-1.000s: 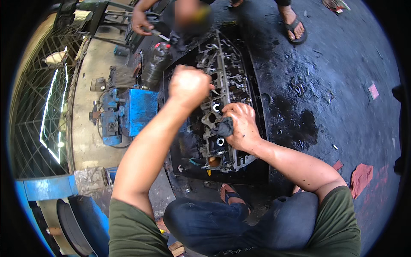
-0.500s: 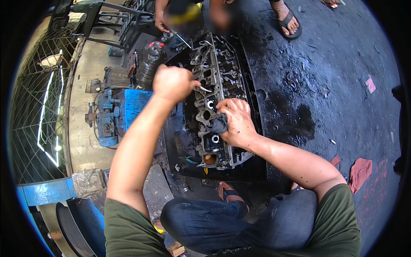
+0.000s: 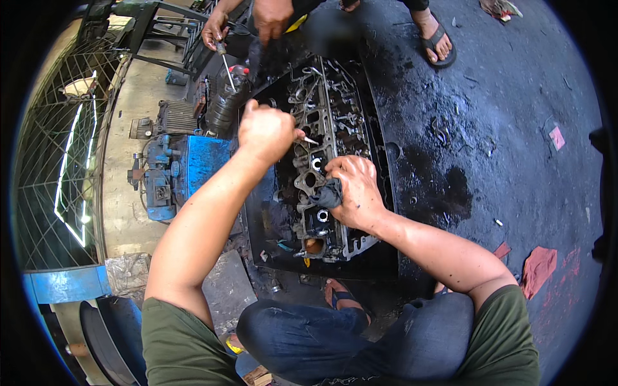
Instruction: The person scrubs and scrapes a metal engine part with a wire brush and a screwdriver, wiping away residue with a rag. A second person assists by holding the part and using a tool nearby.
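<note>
Co-worker's screwdriver (image 3: 227,65) swung off toward bottle (image 3: 223,110), leaving engine head (image 3: 329,134) in tray (image 3: 373,265) to left hand (image 3: 265,134), clenched round pale tool (image 3: 310,139), and right hand (image 3: 358,193), grasping rag (image 3: 328,193) against it.

Loose olive-green short sleeves (image 3: 183,341), creased, end above the elbows (image 3: 172,280). The forearms (image 3: 209,209) are bare; small dark specks dot the right one. The right fingers (image 3: 352,167) have a wet sheen. Dark blue jeans (image 3: 290,338) look faded over the right knee (image 3: 444,328). A sandal (image 3: 343,296) with dark blue straps shows.
</note>
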`<state>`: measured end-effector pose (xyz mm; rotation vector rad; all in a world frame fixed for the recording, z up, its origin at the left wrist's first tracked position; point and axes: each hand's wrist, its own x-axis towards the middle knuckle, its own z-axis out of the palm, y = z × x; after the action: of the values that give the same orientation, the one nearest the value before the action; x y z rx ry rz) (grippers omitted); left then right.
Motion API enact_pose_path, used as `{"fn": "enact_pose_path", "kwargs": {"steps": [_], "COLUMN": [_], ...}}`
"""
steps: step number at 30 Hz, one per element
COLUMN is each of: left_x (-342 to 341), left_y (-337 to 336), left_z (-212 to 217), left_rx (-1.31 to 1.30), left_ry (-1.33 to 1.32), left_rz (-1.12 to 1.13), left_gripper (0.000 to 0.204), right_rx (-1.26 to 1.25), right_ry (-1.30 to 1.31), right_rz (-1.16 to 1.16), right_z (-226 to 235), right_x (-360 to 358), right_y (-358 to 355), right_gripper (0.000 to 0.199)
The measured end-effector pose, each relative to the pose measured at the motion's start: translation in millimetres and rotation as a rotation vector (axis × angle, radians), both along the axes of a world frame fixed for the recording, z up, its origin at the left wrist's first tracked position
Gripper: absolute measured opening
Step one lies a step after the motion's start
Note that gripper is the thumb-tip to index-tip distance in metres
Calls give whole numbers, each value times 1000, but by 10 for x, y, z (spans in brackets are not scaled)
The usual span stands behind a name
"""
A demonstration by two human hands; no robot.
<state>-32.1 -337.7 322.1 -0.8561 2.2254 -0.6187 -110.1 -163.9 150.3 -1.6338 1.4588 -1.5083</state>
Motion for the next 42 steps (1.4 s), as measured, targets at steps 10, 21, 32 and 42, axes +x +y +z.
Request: {"fn": "enact_pose_path", "kwargs": {"steps": [10,21,32,42], "left_x": [-225,1557,2753,3302], "left_y": [20,245,2787,1608], "left_z": [258,206,-2666,-2152], "left_rx": [-51,-139,722,368], "left_ry": [-36,243,925,1162], "left_rz": [379,560,681,951], "left_gripper": [46,49,24,15], "right_rx": [41,19,10,211], "right_ry": [13,46,521,293], "right_rz": [43,24,106,-234], "right_z": [-9,-24,235,273], "right_x": [-27,10,-141,288], "right_y": [-13,-20,-1,96], "right_gripper": [51,47,51,44]}}
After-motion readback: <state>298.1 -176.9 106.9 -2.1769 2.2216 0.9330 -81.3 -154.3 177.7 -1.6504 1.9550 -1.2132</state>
